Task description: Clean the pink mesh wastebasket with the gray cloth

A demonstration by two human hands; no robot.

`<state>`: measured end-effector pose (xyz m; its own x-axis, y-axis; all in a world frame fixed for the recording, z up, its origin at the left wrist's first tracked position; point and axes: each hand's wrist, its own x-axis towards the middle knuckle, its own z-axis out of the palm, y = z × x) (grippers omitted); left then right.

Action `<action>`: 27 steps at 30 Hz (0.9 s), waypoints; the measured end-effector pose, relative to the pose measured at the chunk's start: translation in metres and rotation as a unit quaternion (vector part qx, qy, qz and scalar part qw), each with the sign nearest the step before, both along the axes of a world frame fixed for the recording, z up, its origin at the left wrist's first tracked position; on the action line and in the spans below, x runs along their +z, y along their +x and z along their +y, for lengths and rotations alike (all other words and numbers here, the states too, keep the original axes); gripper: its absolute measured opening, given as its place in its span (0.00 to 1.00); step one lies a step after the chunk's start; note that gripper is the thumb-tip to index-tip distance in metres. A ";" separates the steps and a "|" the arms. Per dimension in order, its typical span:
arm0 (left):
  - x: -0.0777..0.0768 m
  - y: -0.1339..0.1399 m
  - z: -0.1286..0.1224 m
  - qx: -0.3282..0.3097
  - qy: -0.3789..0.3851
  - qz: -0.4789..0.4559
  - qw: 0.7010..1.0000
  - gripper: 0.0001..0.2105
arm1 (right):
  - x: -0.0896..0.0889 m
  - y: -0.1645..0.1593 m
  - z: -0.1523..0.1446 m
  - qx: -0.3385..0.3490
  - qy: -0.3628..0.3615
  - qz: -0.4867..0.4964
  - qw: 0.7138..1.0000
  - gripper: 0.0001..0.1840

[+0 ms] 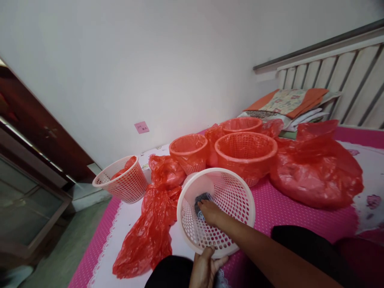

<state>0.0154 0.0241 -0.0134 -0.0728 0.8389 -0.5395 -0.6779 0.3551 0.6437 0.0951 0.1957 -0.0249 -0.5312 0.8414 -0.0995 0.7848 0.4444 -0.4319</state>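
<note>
Gripping the pale basket at its rim is the left hand; the right hand clutches cloth inside.

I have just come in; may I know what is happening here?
Someone is handling a pale pink basket, tilted so that its mouth faces them. The left hand grips it at the near edge, while the right hand reaches inside, holding a greyish cloth. A crumpled red bag lies to the left, and beyond it is another pale basket with red plastic in it. Behind, three baskets are covered in red plastic; a bulging red bag sits at the right.
</note>
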 end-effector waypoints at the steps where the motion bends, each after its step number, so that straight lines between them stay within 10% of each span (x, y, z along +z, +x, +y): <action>1: 0.000 0.000 0.000 0.002 0.000 0.000 1.000 0.40 | -0.001 -0.001 0.003 -0.002 0.000 -0.008 1.000 0.43; 8: -0.002 0.000 0.002 -0.010 0.003 0.013 1.000 0.32 | -0.006 -0.001 0.015 -0.038 -0.011 -0.033 0.999 0.20; 27: 0.002 -0.001 0.000 -0.027 0.016 0.014 0.999 0.31 | -0.007 0.017 0.012 -0.008 -0.041 0.051 0.998 0.08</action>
<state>0.0139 0.0239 -0.0117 -0.0422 0.8584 -0.5113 -0.6399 0.3698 0.6736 0.1120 0.2081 -0.0315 -0.5293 0.8408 -0.1135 0.7411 0.3930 -0.5444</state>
